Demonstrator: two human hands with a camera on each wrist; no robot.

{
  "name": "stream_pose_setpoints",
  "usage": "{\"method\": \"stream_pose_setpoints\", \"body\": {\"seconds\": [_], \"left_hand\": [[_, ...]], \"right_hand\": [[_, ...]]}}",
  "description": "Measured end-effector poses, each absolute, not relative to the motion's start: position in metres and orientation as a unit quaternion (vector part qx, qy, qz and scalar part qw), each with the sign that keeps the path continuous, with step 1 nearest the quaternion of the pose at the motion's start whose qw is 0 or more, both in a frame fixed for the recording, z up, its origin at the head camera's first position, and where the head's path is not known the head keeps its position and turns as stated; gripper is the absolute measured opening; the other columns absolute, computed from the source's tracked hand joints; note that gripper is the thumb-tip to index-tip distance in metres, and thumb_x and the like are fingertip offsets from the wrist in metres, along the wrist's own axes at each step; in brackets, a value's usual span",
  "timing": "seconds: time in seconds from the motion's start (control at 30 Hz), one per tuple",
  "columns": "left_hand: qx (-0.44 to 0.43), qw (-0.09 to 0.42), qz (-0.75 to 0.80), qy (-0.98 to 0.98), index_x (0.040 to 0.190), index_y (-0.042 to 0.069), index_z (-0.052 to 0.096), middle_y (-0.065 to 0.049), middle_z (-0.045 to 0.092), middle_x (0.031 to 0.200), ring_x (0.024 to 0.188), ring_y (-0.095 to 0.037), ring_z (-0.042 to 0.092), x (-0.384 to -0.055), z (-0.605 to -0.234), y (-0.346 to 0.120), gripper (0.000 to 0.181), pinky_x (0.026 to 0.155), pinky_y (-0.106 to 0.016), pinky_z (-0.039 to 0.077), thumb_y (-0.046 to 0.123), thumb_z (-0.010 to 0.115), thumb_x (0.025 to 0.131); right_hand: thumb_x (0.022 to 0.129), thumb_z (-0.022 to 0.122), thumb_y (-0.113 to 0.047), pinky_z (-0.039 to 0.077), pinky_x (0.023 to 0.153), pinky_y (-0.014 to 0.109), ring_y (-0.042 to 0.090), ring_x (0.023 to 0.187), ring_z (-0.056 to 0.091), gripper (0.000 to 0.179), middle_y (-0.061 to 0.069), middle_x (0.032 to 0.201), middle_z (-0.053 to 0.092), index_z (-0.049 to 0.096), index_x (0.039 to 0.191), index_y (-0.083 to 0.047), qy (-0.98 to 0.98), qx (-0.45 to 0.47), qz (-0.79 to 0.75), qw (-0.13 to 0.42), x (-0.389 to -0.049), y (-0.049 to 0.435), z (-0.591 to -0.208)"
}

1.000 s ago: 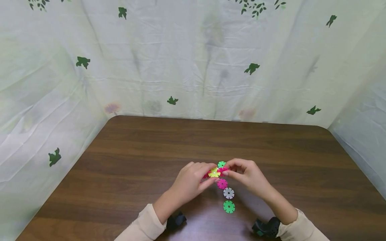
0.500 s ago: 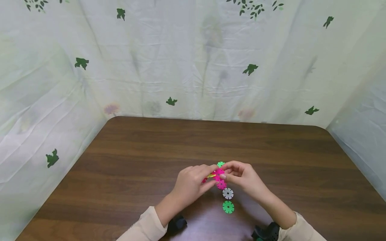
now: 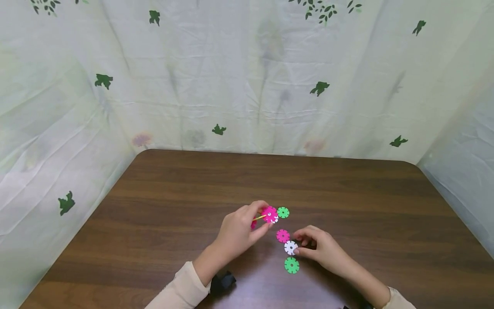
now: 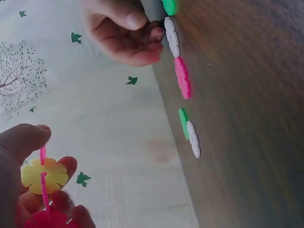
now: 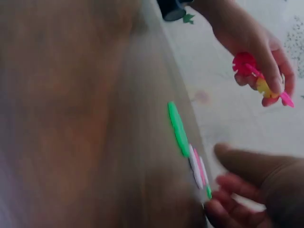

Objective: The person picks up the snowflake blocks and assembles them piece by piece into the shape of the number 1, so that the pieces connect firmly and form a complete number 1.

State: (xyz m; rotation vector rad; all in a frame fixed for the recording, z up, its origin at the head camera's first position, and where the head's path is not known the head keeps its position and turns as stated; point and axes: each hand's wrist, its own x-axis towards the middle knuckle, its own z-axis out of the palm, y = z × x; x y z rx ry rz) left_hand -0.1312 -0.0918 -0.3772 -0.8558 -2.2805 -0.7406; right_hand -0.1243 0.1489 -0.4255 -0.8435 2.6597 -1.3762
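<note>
My left hand (image 3: 240, 224) grips a small linked chain of notched plastic discs above the table. A yellow disc (image 4: 32, 177) sits in its middle, slotted between a pink disc (image 3: 269, 214) and a darker pink disc (image 4: 45, 220). Lower and to the right, my right hand (image 3: 323, 246) holds nothing, its fingers loosely bent. Its thumb tip is at the edge of a white disc (image 3: 290, 247) lying on the table; whether it touches cannot be told. Beside that white disc lie a pink disc (image 3: 283, 235) behind and a green disc (image 3: 291, 265) in front.
Another green disc (image 3: 283, 212) lies farther back, with a second white disc (image 4: 194, 139) next to it, partly hidden by the held chain in the head view. The brown wooden table (image 3: 193, 184) ends at a pale patterned curtain (image 3: 247, 77).
The right hand has let go of the pink disc on the chain and moved down and right to the white disc. The left hand has shifted slightly left and up with the chain.
</note>
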Motion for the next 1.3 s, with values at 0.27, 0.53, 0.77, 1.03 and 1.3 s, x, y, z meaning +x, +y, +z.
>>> {"method": "stream_pose_setpoints", "body": {"seconds": [0.27, 0.53, 0.77, 1.03, 1.3], "left_hand": [[-0.308, 0.298, -0.279, -0.859, 0.1, 0.01, 0.057, 0.005, 0.064, 0.082, 0.061, -0.006, 0.051, -0.131, -0.376, -0.093, 0.039, 0.046, -0.016, 0.037, 0.023, 0.077, 0.069], [-0.325, 0.279, -0.284, -0.858, 0.098, 0.009, 0.057, 0.003, 0.064, 0.084, 0.063, -0.006, 0.052, -0.13, -0.375, -0.092, 0.035, 0.05, -0.016, 0.04, 0.022, 0.076, 0.071], [-0.349, 0.26, -0.282, -0.855, 0.097, 0.008, 0.057, 0.001, 0.064, 0.087, 0.072, -0.009, 0.059, -0.129, -0.375, -0.091, 0.036, 0.059, -0.018, 0.047, 0.023, 0.076, 0.071], [-0.361, 0.251, -0.286, -0.851, 0.097, 0.006, 0.057, 0.001, 0.064, 0.087, 0.07, -0.008, 0.058, -0.128, -0.375, -0.09, 0.038, 0.06, -0.016, 0.046, 0.023, 0.077, 0.07], [-0.376, 0.265, -0.276, -0.844, 0.096, 0.007, 0.058, 0.001, 0.063, 0.084, 0.066, -0.007, 0.056, -0.127, -0.373, -0.089, 0.035, 0.056, -0.014, 0.044, 0.023, 0.076, 0.071]], "right_hand": [[0.074, 0.074, -0.017, 0.043, 0.066, 0.023, 0.008, 0.074, 0.047, 0.024, -0.007, 0.086, 0.051, 0.059, 0.092, -0.012, 0.879, -0.27, -0.393, -0.003, -0.122, 0.14, -0.429], [0.081, 0.065, -0.003, 0.05, 0.057, 0.028, 0.012, 0.065, 0.059, 0.017, 0.001, 0.08, 0.061, 0.058, 0.095, -0.008, 0.814, -0.301, -0.496, 0.018, -0.129, 0.14, -0.411], [0.08, 0.066, -0.006, 0.051, 0.061, 0.029, 0.022, 0.065, 0.06, 0.015, 0.005, 0.079, 0.061, 0.059, 0.092, -0.005, 0.801, -0.273, -0.533, 0.006, -0.134, 0.135, -0.386], [0.076, 0.067, 0.003, 0.049, 0.057, 0.026, 0.013, 0.068, 0.057, 0.014, 0.005, 0.08, 0.062, 0.063, 0.088, -0.005, 0.797, -0.293, -0.524, -0.064, -0.132, 0.125, -0.363], [0.068, 0.069, 0.013, 0.047, 0.06, 0.023, 0.011, 0.07, 0.056, 0.024, 0.001, 0.079, 0.062, 0.066, 0.083, -0.005, 0.783, -0.37, -0.48, -0.139, -0.129, 0.12, -0.354]]}}
